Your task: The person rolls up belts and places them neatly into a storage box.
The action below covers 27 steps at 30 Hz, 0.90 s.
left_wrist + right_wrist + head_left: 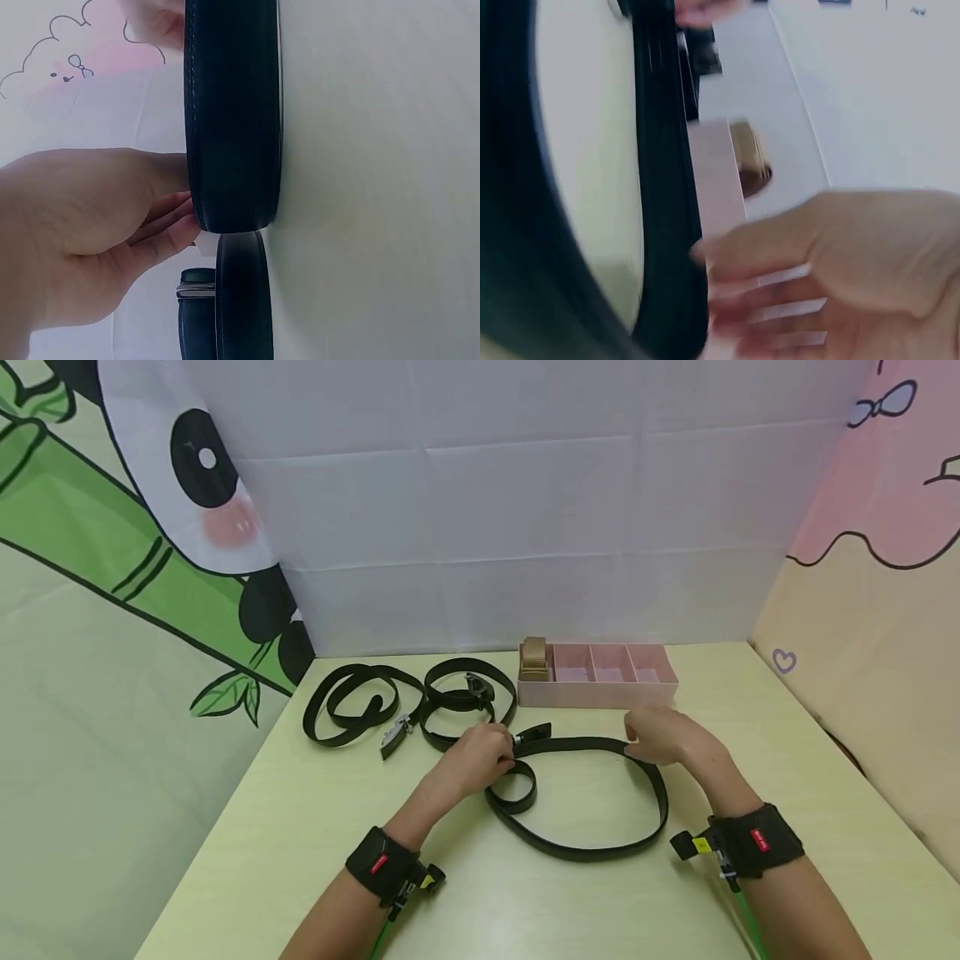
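A black belt (585,853) lies on edge in a wide loop at the middle of the table, with a small coil (534,785) inside its left end. At that left end my left hand (476,758) pinches the belt, close by its buckle; in the left wrist view the strap (234,112) hides the fingertips. My right hand (667,735) is over the loop's far right side. The right wrist view, blurred, has its fingers (761,255) loosely spread, a fingertip right at the strap's edge (667,225).
Two more coiled black belts, one at the far left (330,739) and one beside it (468,662), lie behind my left hand. A pink divided box (600,695) stands at the back, a rolled tan belt (534,658) in its left compartment. Printed cloth walls surround the table (300,852).
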Motion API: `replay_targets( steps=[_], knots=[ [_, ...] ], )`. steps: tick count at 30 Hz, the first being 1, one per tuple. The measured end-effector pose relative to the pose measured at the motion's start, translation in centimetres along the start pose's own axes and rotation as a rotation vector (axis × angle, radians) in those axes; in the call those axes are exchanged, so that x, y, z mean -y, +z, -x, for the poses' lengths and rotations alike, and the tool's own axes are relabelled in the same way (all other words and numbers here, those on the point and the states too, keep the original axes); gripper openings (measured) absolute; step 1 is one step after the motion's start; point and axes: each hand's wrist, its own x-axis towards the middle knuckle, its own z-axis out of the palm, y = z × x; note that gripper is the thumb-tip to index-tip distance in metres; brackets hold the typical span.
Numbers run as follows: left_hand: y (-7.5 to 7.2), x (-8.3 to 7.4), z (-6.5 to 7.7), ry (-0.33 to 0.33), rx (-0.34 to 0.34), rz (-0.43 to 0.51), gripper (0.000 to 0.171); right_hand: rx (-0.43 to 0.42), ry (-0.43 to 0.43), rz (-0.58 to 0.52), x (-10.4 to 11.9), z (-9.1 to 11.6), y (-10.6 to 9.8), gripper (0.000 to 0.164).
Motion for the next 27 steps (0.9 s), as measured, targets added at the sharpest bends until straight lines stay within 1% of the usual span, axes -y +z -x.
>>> replay_targets(
  steps=[1, 3, 5, 7, 10, 12, 14, 18, 21, 27],
  knots=[
    [0.0, 0.0, 0.0, 0.003, 0.002, 0.003, 0.01, -0.046, -0.039, -0.006, 0.7, -0.3, 0.3, 0.011],
    [0.0, 0.0, 0.0, 0.007, 0.005, 0.003, 0.01, -0.133, -0.138, -0.023, 2.2, -0.9, 1.0, 0.019],
    [0.1, 0.1, -0.2, 0.018, 0.002, 0.006, 0.01, -0.189, -0.242, -0.038, 3.8, -1.8, 1.9, 0.02],
    [0.1, 0.1, -0.3, 0.025, -0.002, 0.007, 0.01, -0.205, -0.329, -0.007, 5.1, -2.7, 2.8, 0.018],
    [0.3, 0.1, -0.4, 0.024, -0.011, 0.018, 0.01, -0.213, -0.396, 0.088, 6.6, -4.1, 3.9, 0.012],
    [0.5, 0.2, -0.4, 0.024, -0.019, 0.019, 0.01, -0.224, -0.399, 0.132, 7.1, -5.0, 4.5, 0.008],
    [0.8, 0.2, -0.4, 0.017, -0.025, 0.017, 0.011, -0.245, -0.389, 0.129, 7.2, -5.8, 4.9, 0.005],
    [0.9, -0.1, -0.4, -0.013, -0.034, 0.004, 0.017, -0.278, -0.391, 0.091, 7.0, -6.7, 5.6, 0.013],
    [0.7, -0.3, -0.5, -0.042, -0.037, 0.001, 0.024, -0.291, -0.394, 0.099, 6.8, -6.7, 5.8, 0.02],
    [0.5, -0.3, -0.6, -0.096, -0.045, 0.029, 0.034, -0.286, -0.398, 0.099, 6.4, -6.3, 5.3, 0.022]
  ],
)
